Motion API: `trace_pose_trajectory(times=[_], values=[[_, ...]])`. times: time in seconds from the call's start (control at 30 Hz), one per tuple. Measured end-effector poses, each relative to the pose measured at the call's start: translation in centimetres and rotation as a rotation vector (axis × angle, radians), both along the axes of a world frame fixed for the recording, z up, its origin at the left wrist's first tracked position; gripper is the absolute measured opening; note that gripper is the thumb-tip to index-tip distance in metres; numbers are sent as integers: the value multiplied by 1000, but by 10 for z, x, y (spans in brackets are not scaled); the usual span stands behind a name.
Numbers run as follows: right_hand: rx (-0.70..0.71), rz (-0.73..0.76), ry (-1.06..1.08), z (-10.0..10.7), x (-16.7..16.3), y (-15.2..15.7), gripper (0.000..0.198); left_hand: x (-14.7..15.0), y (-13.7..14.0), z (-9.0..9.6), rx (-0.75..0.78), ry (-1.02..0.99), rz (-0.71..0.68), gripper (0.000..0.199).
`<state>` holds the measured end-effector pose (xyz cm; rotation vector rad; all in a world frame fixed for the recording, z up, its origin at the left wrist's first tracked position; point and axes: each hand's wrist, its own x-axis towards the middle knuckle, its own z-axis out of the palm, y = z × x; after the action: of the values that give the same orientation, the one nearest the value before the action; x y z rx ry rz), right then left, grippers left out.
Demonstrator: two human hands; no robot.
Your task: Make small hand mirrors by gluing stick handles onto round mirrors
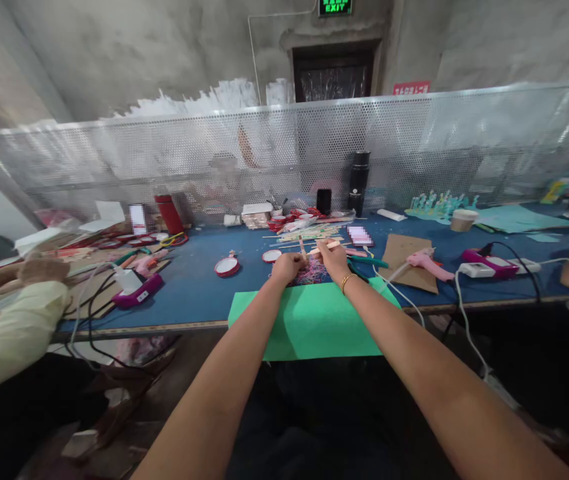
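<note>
Over the table's front edge, my left hand [288, 267] is closed, its fingertips pinched together beside a short, thin brownish strip [303, 248] that stands upright. My right hand [333, 261] is closed around a slender pale stick [332, 246], which points left toward that strip. Between and below the hands lies a tangle of pink and purple thread [310, 272]. A bright green sheet [321, 320] hangs over the table edge under my wrists. Fine detail at the fingertips is too small to make out.
Pliers with teal handles [375, 262] and a pink glue gun [429, 263] on cardboard [399, 257] lie right. Round red-rimmed lids [227, 267] sit left. A black bottle [359, 183] stands behind. Cables trail over the edge; co-workers' arms [24, 313] reach in at both sides.
</note>
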<state>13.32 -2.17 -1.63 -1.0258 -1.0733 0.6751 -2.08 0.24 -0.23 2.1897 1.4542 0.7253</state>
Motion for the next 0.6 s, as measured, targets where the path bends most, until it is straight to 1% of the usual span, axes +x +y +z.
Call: trace_pose_trajectory(times=[0.1,0.27,0.4,0.5,0.6], values=[[-7,57,37,2,-1,-2,30,0,4,-4,7,-4,7,26],[13,84,11,1,-2,-2,19,0,4,-5,47,-19,-20,27],[19,54,0,0,-2,0,12,0,2,-2,39,-16,-20,28],[18,28,23,0,-1,1,12,0,3,-1,33,-25,-34,26],[15,19,-8,-2,1,3,14,0,5,-3,21,-39,-46,27]])
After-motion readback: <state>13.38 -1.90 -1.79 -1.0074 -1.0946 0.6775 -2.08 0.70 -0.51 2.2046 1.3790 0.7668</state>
